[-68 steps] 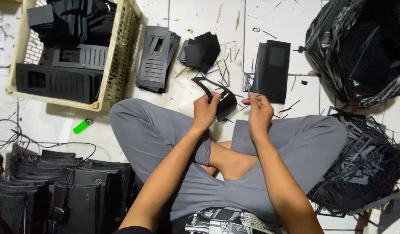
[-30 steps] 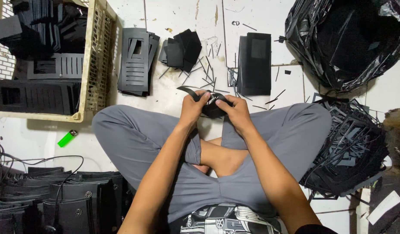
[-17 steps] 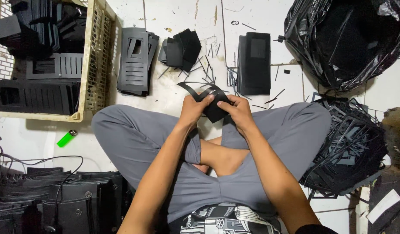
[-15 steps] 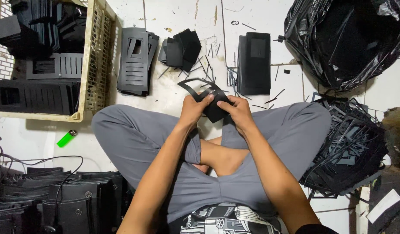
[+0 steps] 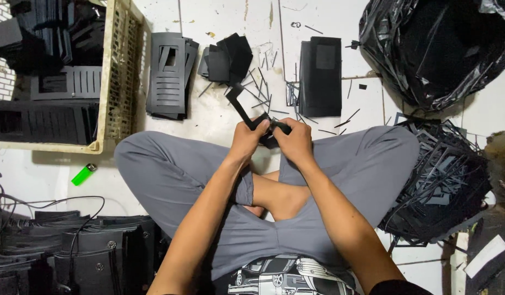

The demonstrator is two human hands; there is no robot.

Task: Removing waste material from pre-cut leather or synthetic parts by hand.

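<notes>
I sit cross-legged on a white floor in grey trousers. Both hands meet over my shins on one small black plastic part (image 5: pixel 242 104) whose thin angled strip sticks up and to the left. My left hand (image 5: pixel 248 139) grips the part near the base of that strip. My right hand (image 5: pixel 294 141) pinches the other end, fingers curled tight. Most of the part's body is hidden between the fingers.
A cream plastic crate (image 5: pixel 117 82) of black panels stands at upper left. Stacks of black panels (image 5: pixel 169 74) (image 5: pixel 320 76), small black pieces (image 5: pixel 226 57) and thin offcuts lie ahead. A black bag (image 5: pixel 438 49), a scrap frame pile (image 5: pixel 444 186), a green lighter (image 5: pixel 84 174) and more panels (image 5: pixel 83 257) surround me.
My hands came together on the black part after being slightly apart, and pulled it nearer my legs. The strip now stands out further to the upper left.
</notes>
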